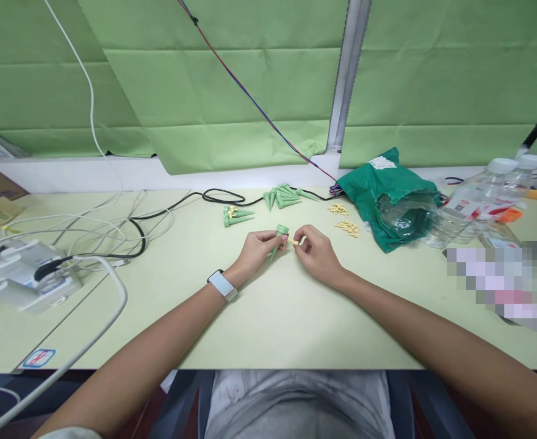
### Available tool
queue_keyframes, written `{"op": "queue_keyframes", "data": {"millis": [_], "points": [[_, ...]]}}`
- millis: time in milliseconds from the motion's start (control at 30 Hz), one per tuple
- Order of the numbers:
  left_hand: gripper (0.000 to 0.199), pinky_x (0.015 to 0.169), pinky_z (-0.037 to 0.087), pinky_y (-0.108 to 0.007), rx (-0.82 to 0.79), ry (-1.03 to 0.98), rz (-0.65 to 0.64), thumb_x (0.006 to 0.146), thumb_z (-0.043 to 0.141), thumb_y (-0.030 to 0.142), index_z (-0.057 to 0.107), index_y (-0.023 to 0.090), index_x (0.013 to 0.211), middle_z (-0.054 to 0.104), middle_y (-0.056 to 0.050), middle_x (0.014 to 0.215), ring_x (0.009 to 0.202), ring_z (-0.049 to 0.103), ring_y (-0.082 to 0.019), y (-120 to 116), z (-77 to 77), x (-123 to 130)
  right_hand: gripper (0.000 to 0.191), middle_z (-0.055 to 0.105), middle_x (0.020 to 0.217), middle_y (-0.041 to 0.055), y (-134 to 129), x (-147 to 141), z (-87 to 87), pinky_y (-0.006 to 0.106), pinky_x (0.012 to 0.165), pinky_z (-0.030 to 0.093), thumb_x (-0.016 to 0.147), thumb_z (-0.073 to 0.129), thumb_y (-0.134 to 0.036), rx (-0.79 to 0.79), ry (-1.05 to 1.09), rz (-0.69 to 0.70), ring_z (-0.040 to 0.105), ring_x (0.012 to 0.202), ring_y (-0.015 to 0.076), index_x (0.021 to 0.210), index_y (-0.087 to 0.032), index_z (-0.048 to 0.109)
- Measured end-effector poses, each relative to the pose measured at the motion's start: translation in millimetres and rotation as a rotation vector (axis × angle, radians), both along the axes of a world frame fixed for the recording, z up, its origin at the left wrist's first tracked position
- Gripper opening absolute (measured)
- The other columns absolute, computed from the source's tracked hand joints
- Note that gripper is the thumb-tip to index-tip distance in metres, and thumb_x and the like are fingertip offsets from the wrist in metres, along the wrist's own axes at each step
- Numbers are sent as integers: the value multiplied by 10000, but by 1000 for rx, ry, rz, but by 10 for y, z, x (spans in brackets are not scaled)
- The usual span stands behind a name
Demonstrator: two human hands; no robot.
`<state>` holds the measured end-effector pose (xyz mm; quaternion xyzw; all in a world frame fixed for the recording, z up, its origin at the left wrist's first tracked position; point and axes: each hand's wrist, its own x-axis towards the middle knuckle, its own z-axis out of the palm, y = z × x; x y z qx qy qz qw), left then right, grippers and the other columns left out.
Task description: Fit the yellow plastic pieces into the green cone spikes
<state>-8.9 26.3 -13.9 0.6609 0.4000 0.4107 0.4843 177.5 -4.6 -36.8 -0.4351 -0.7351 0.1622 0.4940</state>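
Observation:
My left hand [260, 248] is closed around a green plastic spike [282, 230], its wide cap up and its point angled down to the left. Between the thumb and fingertips of my right hand [315, 251] is a small yellow plastic piece [292, 241], which reaches to the side of the spike. Whether the yellow piece sits in the spike, I cannot tell. Beyond my left hand lie a few green spikes with yellow pieces on them [236, 216]. More green spikes [287, 196] form a pile further back. Two small heaps of yellow pieces [348, 228] lie beyond my right hand.
A torn green plastic bag [382, 201] lies at the back right, next to clear bottles [474, 198]. White power strips [30, 274] and tangled cables [126, 225] occupy the left side. A thick white cable [117, 305] crosses the table's front left edge.

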Motion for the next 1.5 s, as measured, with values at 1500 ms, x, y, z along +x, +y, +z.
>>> {"op": "queue_keyframes", "data": {"millis": [1500], "points": [[343, 788, 460, -325, -165, -155, 42, 724, 830, 474, 811, 157, 855, 721, -87, 875, 810, 609, -191, 61, -44, 4, 195, 656, 1024, 102, 218, 1072, -4, 323, 626, 322, 943, 520, -203, -28, -792, -638, 562, 953, 232, 950, -188, 715]]}}
